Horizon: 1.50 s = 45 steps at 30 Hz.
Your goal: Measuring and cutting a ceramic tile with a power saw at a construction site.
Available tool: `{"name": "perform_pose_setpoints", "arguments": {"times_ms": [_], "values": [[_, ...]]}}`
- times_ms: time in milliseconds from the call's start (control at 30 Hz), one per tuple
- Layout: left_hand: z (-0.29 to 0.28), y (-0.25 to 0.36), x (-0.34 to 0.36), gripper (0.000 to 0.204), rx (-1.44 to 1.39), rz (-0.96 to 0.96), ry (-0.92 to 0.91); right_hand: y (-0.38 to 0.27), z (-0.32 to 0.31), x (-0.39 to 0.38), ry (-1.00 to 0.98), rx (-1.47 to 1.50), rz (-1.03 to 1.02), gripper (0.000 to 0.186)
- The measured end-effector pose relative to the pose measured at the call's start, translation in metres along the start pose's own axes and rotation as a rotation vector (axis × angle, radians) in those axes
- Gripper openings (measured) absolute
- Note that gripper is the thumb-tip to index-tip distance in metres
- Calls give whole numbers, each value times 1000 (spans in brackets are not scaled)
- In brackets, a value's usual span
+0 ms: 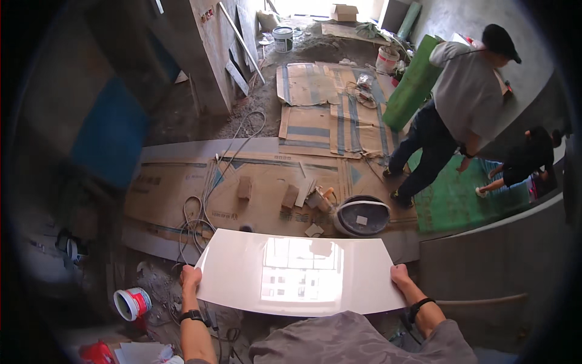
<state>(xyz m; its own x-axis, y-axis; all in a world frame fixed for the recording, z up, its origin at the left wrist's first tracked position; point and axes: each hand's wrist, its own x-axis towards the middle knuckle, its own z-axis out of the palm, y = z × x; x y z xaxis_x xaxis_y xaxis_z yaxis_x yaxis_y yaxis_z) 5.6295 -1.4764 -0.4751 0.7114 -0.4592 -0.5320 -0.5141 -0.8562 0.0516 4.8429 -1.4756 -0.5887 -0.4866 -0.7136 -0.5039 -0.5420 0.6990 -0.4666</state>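
A large glossy white tile point(233, 273) spans the space in front of my body, its surface reflecting a bright window. My left hand point(191, 276) is closed on its left edge. At the opposite edge, my right hand point(400, 276) grips the tile too. Some of the fingers of both hands are hidden at the tile's edges. A dark band is on each wrist. Just beyond the tile's far edge stands a dark bucket point(376, 213), holding something dark with a pale square piece in it.
Cardboard sheets point(254, 206) cover the floor ahead, with brown blocks point(244, 188) and a looped cable point(204, 206) on them. A person point(467, 91) beside a green roll point(412, 82) stands at right; another person point(527, 158) bends over green sheeting point(445, 200). A white-and-red bucket point(132, 303) lies left.
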Motion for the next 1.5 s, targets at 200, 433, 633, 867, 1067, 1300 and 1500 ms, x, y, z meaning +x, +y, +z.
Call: {"name": "perform_pose_setpoints", "arguments": {"times_ms": [200,433,633,867,1067,1300,1500], "values": [[-37,32,180,41,52,-21,-21,-165,91,3,70,-95,66,29],[-62,61,367,41,62,-115,-85,-320,173,65,-24,-230,115,36],[24,62,559,37,-281,45,117,-372,319,211,-28,-207,-68,43],[174,72,815,33,-703,239,159,-383,581,420,15,14,-161,42],[227,60,904,36,-1146,350,98,-391,746,477,-30,66,-276,45],[306,221,835,36,-948,345,-81,-307,778,553,135,-228,-622,34],[295,254,795,37,-857,374,-120,-377,764,515,-18,-211,-343,39]]}}
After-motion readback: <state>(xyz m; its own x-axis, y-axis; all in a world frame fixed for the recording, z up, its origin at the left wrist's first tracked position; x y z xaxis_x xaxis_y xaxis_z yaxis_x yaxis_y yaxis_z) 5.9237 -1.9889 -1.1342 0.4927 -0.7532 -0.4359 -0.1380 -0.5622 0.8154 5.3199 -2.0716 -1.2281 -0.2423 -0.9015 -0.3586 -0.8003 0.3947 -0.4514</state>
